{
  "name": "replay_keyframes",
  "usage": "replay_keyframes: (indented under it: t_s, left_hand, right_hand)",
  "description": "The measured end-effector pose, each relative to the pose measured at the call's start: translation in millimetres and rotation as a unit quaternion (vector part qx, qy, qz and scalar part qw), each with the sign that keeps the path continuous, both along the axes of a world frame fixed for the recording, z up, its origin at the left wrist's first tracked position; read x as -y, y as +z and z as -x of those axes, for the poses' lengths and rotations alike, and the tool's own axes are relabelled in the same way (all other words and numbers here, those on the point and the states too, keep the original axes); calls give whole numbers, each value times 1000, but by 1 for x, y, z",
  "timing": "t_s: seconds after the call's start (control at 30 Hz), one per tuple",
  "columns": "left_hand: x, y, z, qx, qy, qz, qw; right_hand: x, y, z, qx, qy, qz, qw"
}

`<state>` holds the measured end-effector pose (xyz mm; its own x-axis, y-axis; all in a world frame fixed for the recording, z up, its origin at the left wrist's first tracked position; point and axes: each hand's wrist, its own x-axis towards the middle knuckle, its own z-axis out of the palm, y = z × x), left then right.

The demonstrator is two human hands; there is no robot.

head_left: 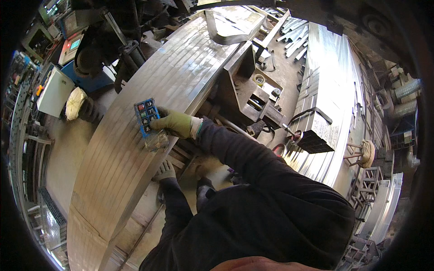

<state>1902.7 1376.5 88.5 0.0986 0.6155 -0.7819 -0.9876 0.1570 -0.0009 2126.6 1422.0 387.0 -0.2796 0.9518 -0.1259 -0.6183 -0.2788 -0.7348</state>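
My right hand [177,123], in a green and white work glove, is closed round a blue control box [141,111] with rows of buttons. It holds the box over a long bed of metal bars [135,135] laid side by side. A worn, brownish lower part [156,141] of the box shows beneath my fingers. My left hand [165,171], in a pale glove, lies at the near side of the bars with its fingers stretched out; nothing shows in it.
A steel bracket [239,81] with a tray of small items stands right of the bars. Farther right, a bundle of shiny square tubes [312,117] is strapped together. A stool [365,154] stands beside it. At the left are a white box [55,91] and dark machinery [90,61].
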Motion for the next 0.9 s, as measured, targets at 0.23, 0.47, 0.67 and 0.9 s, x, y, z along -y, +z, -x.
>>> replay_keyframes:
  t_s: [0.23, 0.47, 0.67, 0.9]
  left_hand:
    - [-1, -3, -2, 26, -19, -23, 999]
    - [-7, -5, -14, 54, -25, -18, 998]
    - [-11, -29, -23, 66, -21, -7, 998]
    - [-8, -44, 1, 72, -68, -18, 995]
  right_hand:
    - [-2, -5, -3, 6, -15, -9, 1000]
    - [-7, -15, -5, 31, -41, -23, 998]
    - [-12, -22, -11, 82, -59, -14, 995]
    - [-22, -45, -17, 92, -80, -15, 992]
